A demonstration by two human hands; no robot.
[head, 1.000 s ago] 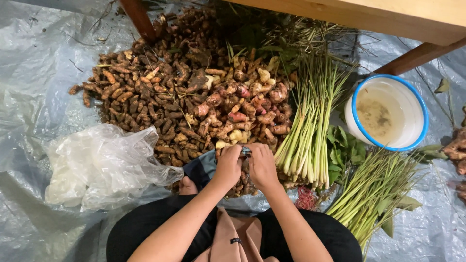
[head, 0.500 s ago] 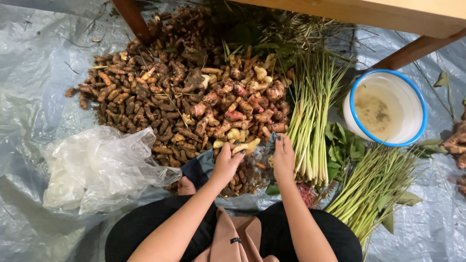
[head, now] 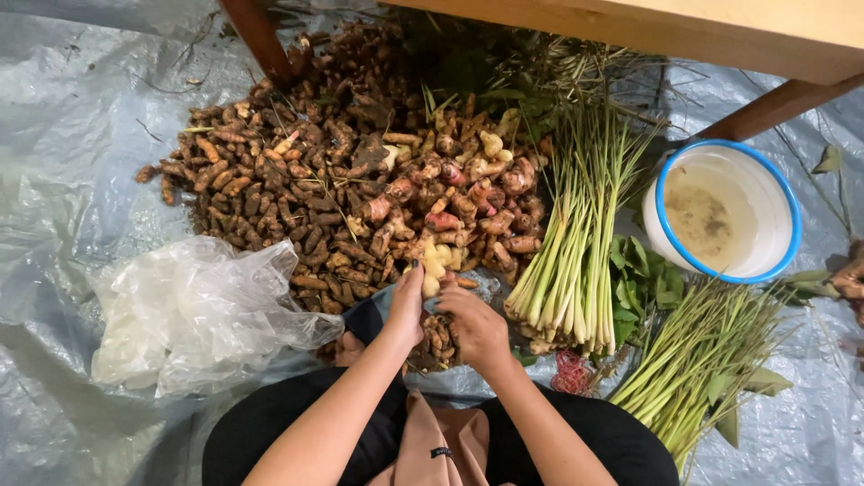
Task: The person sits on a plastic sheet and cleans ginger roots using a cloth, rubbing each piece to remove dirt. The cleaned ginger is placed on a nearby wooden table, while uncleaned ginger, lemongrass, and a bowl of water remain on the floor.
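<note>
Holding a pale yellow root (head: 430, 266) pinched in its fingers, the left hand (head: 407, 308) sits at the near edge of the brown root heap (head: 297, 193). Just right of that heap's edge, the right hand (head: 475, 326) curls loosely; whether it grips anything cannot be told. Right of the heap lie lemongrass stalks (head: 576, 243), then a blue-rimmed white bucket (head: 781, 196) holding murky liquid. Left of the heap lies a crumpled clear plastic bag (head: 193, 310), its contents unclear.

The floor is covered with a grey plastic sheet (head: 72, 135), wrinkled and a little shiny under soft light. At the top stands a wooden bench (head: 684, 31) with a pale top and reddish-brown legs (head: 256, 40), one at left, one slanting at right.
</note>
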